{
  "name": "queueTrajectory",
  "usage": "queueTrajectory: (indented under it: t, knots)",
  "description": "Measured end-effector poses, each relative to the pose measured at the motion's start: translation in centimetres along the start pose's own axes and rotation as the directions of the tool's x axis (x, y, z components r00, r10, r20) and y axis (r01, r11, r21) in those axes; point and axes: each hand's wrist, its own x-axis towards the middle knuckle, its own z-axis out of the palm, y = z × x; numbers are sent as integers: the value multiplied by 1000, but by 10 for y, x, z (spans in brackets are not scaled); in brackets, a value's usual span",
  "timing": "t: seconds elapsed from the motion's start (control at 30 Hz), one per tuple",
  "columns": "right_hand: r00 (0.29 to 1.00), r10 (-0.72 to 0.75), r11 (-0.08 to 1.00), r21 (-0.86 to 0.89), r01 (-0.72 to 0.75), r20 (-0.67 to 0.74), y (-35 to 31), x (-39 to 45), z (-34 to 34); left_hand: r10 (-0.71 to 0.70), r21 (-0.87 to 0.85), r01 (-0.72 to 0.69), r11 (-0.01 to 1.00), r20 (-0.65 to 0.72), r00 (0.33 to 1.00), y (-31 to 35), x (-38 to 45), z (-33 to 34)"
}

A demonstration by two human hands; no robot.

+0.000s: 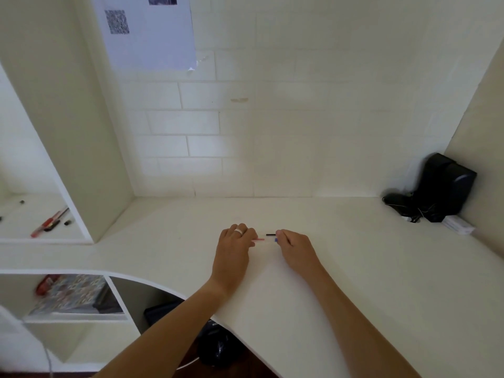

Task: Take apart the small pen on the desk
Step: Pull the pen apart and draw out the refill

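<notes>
Step in hand: the pulling-apart itself is judged to be under way, since the small pen is seen as separate bits between the two hands rather than as one body.
Left hand (234,248): it is held palm down just above the desk (368,268), fingers curled in, and a thin pink piece (259,240) is pinched at the fingertips, sticking out toward the other hand; a pale ring is worn on one finger.
Right hand (296,248): the fingers are closed to a pinch, and a small blue piece (276,240) is seen at the fingertips; whether it is a cap or a tip cannot be told.
Black piece (270,234): a short dark rod is seen just beyond the gap between the hands; whether it lies on the desk or is held by the right fingers cannot be told.
Where the pen is: near the middle of the desk, between the hands, well apart from the black device (441,186) in the far right corner.
Progress: partly done, by the look of it; the pink and blue pieces are close but not clearly joined.
Next move: a straight, gentle pull along the pen's line is called for, then each piece should be laid down separately so that nothing rolls off.
</notes>
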Motion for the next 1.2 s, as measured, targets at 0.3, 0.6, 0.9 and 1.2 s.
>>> queueTrajectory:
  t: [0.3,0.6,0.9,1.2]
  knots:
    - [997,-75,997,-13,75,-4,4,-1,-2,44,-72,-43,996,15,999,-1,0,3]
    - [977,-195,974,100,203,-82,2,-2,-1,-64,-25,64,998,12,998,3,-1,0]
    - [988,-139,984,106,146,-65,4,-1,-2,-89,-14,90,996,56,994,3,0,-1]
    - [986,-155,983,93,160,-54,2,-2,-2,-104,0,104,995,64,993,1,-1,1]
